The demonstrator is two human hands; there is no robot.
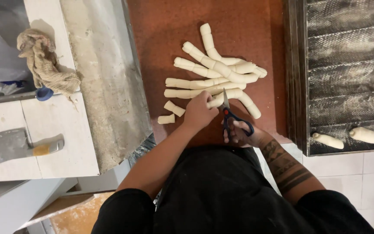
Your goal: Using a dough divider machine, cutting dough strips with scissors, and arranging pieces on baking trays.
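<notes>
At the far left a cleaver (14,145) lies on the white tiled counter (61,130), well apart from the work, with a bunched cloth (44,63) above it. On the red board (165,39) two short cut pieces (170,113) sit just left of the left hand (199,113), which closes over the near end of a dough rope (234,97). That rope runs left to right, crossways to the scissors (230,115), whose blades point away from the body and stand just beside the left hand's grip. The right hand (244,134) has its fingers through the blue handles; the blades look nearly closed. Further right, two dough pieces (347,138) rest on a ridged baking tray (347,65).
</notes>
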